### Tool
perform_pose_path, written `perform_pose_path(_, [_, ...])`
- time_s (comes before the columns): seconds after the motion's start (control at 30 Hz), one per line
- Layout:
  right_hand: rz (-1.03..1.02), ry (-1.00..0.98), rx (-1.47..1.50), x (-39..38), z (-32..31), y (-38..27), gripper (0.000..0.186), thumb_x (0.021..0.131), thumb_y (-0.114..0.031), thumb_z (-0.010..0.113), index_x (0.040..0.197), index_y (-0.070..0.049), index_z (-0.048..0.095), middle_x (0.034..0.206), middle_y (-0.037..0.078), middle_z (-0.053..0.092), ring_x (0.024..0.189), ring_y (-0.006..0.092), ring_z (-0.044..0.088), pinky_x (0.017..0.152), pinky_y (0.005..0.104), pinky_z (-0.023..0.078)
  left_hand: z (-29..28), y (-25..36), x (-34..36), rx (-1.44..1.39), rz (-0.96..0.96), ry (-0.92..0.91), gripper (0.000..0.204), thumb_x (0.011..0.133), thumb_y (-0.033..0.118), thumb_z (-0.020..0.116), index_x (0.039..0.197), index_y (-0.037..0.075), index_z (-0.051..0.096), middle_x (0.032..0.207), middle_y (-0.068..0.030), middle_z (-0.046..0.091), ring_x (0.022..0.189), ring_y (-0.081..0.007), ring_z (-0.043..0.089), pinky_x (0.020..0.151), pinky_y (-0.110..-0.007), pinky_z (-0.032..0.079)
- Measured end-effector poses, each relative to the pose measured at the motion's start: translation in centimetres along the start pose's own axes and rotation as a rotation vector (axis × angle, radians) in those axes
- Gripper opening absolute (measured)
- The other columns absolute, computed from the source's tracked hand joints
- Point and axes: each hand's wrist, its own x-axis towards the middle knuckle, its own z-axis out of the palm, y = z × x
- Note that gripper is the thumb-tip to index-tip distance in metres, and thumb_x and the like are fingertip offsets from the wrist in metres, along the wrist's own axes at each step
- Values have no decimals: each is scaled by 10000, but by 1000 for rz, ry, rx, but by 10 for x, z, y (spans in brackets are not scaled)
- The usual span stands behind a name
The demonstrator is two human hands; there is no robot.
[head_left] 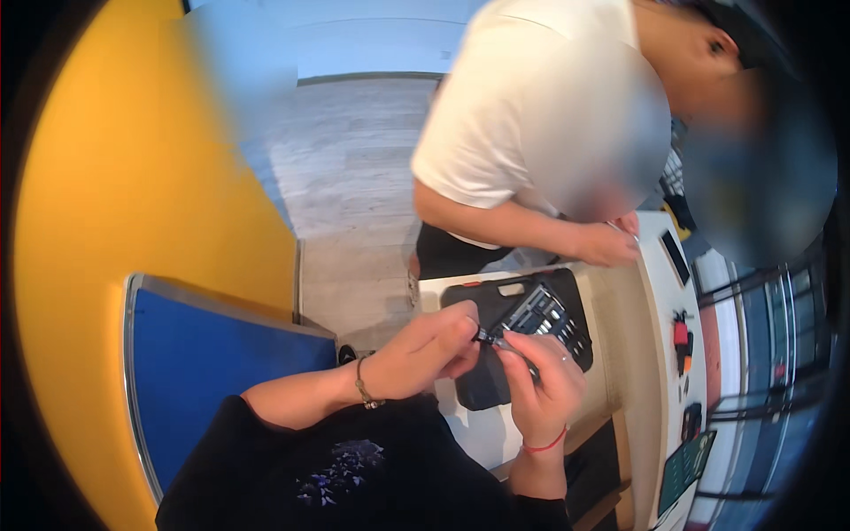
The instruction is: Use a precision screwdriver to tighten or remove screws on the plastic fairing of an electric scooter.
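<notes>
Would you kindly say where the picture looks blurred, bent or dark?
Head view: black corners; white counter bowed by the lens; heavy blur over part of the co-worker's white shirt; left hand and right hand fairly clear, the small dark piece between them hard to make out.

I am using two hands, one left hand [434,350] and one right hand [546,387], and holding at least one dark tool [486,337]. I am wearing two bracelets [361,387], one per wrist. I am seeing one co-worker [496,115], one black case [482,387], one phone [675,257] and one blue board [212,380].
</notes>
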Motion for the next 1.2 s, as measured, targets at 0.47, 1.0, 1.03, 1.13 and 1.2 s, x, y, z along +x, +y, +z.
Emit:
perform_pose_path(0.47, [-339, -400, 34, 102, 209, -21, 171, 759, 62, 714, 918, 35, 658, 707, 121, 637, 597, 257, 600, 552, 332, 481, -192, 40, -70, 29, -24, 328, 451, 1058, 453, 299, 808, 95, 412, 587, 24, 416, 474, -55, 350, 432, -216, 308])
perform_pose_path(1.0, [-120, -258, 60, 182, 328, 89, 129, 803, -19, 714, 911, -12, 644, 718, 109, 646, 617, 276, 629, 550, 346, 488, -355, 22, 40, -212, -361, 272, 544, 1030, 526, 351, 658, 130, 318, 526, 28, 287, 418, -68, 265, 366, -220, 204])
perform_pose_path(1.03, [-106, -227, 61, 190, 331, 98, 129, 803, -19, 714, 911, -12, 644, 718, 109, 646, 617, 276, 629, 550, 346, 488, -365, 24, 55, -172, -380, 251, 557, 1029, 530, 347, 644, 131, 310, 527, 27, 293, 417, -70, 274, 368, -221, 214])
perform_pose_path(1.13, [-32, -130, 44, 211, 337, 128, 122, 815, -38, 713, 916, -19, 648, 736, 110, 658, 634, 281, 633, 576, 346, 495, -395, 27, 102, -101, -536, 143, 552, 1032, 508, 372, 655, 105, 383, 525, 20, 354, 415, -68, 331, 368, -222, 262])
perform_pose_path(1.2, [135, -175, 29, 219, 341, 154, 124, 846, -90, 703, 928, -43, 624, 750, 108, 658, 686, 301, 642, 586, 371, 499, -410, 15, 138, 19, -546, 120, 567, 1032, 509, 367, 637, 102, 388, 517, 18, 358, 417, -67, 343, 375, -223, 273])
